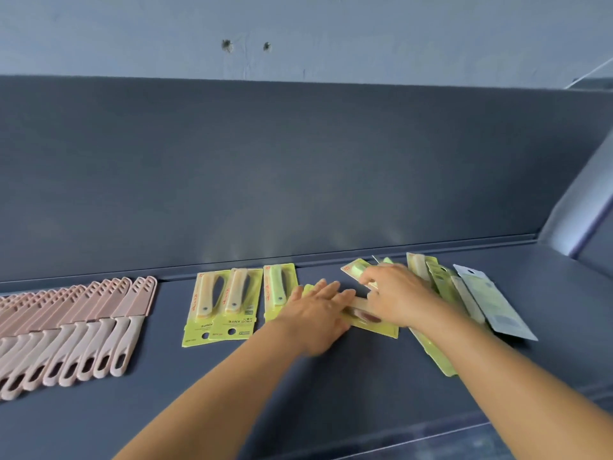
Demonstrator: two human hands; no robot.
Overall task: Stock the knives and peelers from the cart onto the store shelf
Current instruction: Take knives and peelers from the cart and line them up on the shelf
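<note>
The left hand [318, 313] is motion-blurred and hides a yellow carded pack [374, 323]; pink knives [66, 333] run off the left edge.

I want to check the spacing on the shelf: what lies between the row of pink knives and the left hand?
In the head view, three yellow-carded fruit knives lie flat between the pink knives and the left hand, with bare shelf beside the pink row.

Pink knives [76, 330], yellow-green knife cards [219, 305], dark grey-blue shelf [298, 180].

I can read "KNIFE" upside down on the left yellow card [198, 307] and, I think, "FRUIT KNIFE" on its neighbour [236, 303]; other print is blurred.
</note>
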